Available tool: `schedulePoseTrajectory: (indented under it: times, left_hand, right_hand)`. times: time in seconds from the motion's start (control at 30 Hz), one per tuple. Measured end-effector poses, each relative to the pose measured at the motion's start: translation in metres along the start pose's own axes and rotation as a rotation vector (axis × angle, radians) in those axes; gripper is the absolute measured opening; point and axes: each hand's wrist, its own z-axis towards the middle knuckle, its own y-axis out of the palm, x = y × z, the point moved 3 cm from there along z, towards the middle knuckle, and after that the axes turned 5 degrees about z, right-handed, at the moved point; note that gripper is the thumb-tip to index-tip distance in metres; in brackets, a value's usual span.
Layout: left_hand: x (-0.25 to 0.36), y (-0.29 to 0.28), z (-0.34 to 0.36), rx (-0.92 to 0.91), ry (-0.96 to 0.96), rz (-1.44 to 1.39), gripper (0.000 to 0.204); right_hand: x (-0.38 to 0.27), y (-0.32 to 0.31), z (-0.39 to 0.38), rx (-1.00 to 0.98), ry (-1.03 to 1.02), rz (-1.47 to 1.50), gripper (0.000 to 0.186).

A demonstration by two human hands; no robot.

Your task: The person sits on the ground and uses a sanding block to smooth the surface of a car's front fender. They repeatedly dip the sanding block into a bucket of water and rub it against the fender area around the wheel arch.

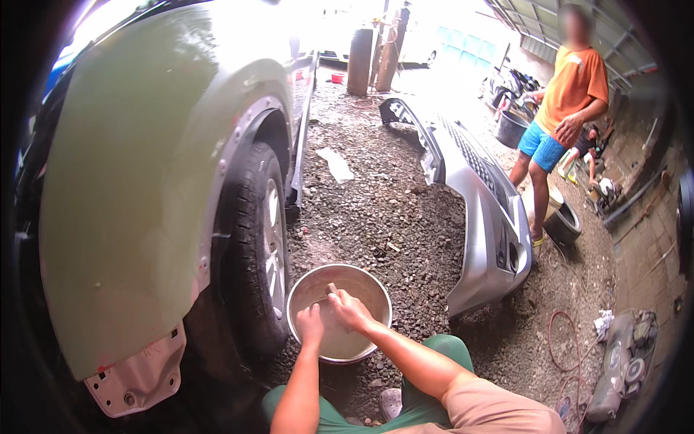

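A round metal basin [373,291] with cloudy water stands on the gravel in front of me, beside the car's front wheel. Both my hands are over it. My right hand [350,309] is closed on a small greyish-brown piece [332,288], whose end sticks out past the fingers; its kind does not show. Just to the left, my left hand [310,325] is curled closed at the basin's left side. Whatever its fingers may hold is hidden.
On the left stands a car with a green-grey fender [137,181] and dark tyre [253,239]. A detached silver bumper [481,217] lies on the gravel at right. Beyond it stands a person in an orange shirt [576,85]. A hose [567,340] and an air compressor [620,369] lie far right.
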Motion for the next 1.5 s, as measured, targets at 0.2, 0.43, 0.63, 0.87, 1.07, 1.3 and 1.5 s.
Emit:
schedulePoseTrajectory:
  times: [0.2, 0.43, 0.63, 0.87, 1.07, 1.3, 1.5]
  left_hand:
    - [0.028, 0.007, -0.016, -0.052, -0.098, -0.265, 0.025]
    - [0.006, 0.01, -0.021, -0.029, -0.14, -0.389, 0.032]
    - [0.029, -0.011, -0.017, -0.22, -0.43, -0.537, 0.025]
    - [0.067, -0.018, -0.019, -0.281, -0.466, -0.337, 0.04]
    - [0.026, -0.007, -0.009, -0.204, -0.234, -0.022, 0.042]
    - [0.043, -0.021, -0.005, -0.195, -0.089, 0.217, 0.024]
    - [0.045, -0.01, -0.003, -0.139, -0.019, 0.141, 0.025]
  right_hand:
    - [0.045, 0.005, 0.014, 0.056, -0.117, -0.165, 0.054]
    - [0.05, 0.019, 0.022, -0.046, -0.215, -0.332, 0.047]
    - [0.03, 0.03, 0.015, -0.054, -0.14, -0.271, 0.05]
    - [0.035, 0.032, 0.013, -0.05, -0.251, -0.251, 0.05]
    - [0.041, 0.039, 0.016, -0.001, -0.371, -0.247, 0.042]
    - [0.028, 0.025, 0.016, -0.009, -0.382, -0.286, 0.051]
    - [0.047, 0.02, 0.023, 0.035, -0.295, -0.287, 0.058]
